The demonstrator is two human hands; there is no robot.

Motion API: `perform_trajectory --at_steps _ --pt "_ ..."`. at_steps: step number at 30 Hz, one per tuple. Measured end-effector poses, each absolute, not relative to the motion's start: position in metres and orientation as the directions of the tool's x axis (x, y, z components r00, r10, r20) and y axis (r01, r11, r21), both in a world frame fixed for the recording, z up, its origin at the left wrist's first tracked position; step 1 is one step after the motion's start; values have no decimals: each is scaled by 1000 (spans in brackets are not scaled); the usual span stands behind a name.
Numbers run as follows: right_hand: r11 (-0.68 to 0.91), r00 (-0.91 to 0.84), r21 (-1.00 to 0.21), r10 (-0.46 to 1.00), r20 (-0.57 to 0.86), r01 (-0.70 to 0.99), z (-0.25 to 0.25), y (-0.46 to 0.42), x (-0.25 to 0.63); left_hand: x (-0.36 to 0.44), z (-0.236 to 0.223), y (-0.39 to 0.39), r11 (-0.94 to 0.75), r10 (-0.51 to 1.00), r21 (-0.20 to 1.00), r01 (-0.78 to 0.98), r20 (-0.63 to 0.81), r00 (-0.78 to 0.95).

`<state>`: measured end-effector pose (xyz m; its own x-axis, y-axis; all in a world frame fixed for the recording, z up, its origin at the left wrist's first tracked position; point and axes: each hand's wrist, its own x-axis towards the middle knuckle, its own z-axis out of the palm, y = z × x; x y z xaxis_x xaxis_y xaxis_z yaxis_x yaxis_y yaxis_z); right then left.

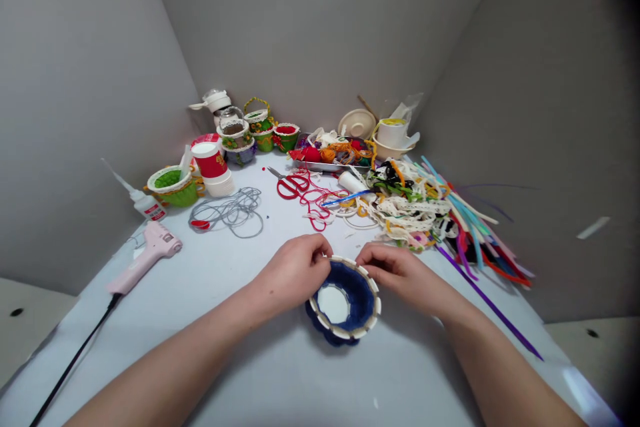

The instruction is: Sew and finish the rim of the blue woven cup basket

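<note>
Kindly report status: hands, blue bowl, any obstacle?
Left hand holding bowl by rim. Right hand at rim, hold unclear. Bowl mouth up. Nothing between hands and bowl.

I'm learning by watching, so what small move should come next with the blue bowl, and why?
Perhaps steady the bowl with the left hand and press along the far rim with the right hand: both hands are at that rim, between them lies a stretch no finger covers, and the scissors and glue gun lie apart, untouched. Whether the right hand pinches anything is unclear.
</note>
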<state>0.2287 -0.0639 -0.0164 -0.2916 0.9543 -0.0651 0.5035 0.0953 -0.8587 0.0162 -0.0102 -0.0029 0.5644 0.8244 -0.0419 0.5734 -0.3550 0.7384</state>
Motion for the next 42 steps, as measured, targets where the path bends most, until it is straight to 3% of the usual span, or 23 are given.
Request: perform_trajectory --at_steps 9,19,26,31,38,42 --pt "129 -306 -861 951 -33 493 -19 -67 217 24 -3 -11 -293 747 855 429 -76 661" --pt "265 -267 -701 957 111 662 -8 -69 231 20 -7 -9 -304 821 815 494 -39 569" --pt "389 -307 -624 921 241 677 0 -79 225 21 -8 -11 -304 836 808 505 -28 548" --pt "465 -405 -567 883 238 680 0 -82 223 21 -10 -12 -318 833 799 511 -22 553" --pt "461 -387 -515 887 252 723 0 -81 228 22 -4 -12 -462 736 769 442 54 675" --pt "462 -396 -501 886 240 732 2 -82 228 22 -2 -14 -455 742 770 447 50 668"
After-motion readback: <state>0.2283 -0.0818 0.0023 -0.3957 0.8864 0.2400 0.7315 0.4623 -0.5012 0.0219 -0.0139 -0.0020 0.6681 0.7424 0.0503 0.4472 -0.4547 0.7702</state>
